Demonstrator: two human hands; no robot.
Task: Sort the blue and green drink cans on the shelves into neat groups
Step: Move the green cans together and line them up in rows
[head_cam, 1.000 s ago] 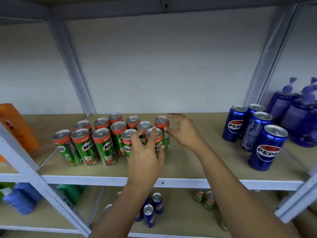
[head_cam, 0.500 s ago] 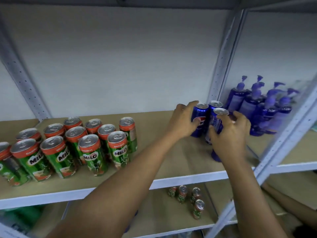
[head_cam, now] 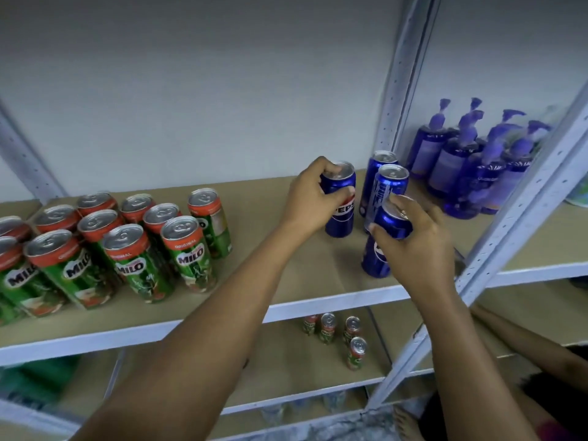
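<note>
Head view, looking down and forward at the middle shelf.

Blue Pepsi cans grouped right of centre, four in all, every one upright with its long axis vertical. Left hand wrapped round the upper part of the far-left Pepsi can, thumb over the rim, fingers curled across the front above the logo; can base apparently on the shelf board. Right hand clamped from the right and above on the near Pepsi can, thumb on its left face, fingers over the lid; whether that base rests on the board or sits just off it cannot be told. Two more Pepsi cans standing untouched just behind, close to the upright post.

Green Milo cans packed in rows at the left of the same shelf, well apart from the blue set, with bare board between.

Deciding relation, as judged: both held cans directly under their own hands, the gap between them open toward the near-left, the untouched pair to the far right. Drawing the two held cans together, or back toward that pair, likely calls for short sideways slides kept vertical.

Purple pump bottles in the next bay to the right. A few small Milo cans standing loose on the lower shelf, probably still to be gathered.
</note>
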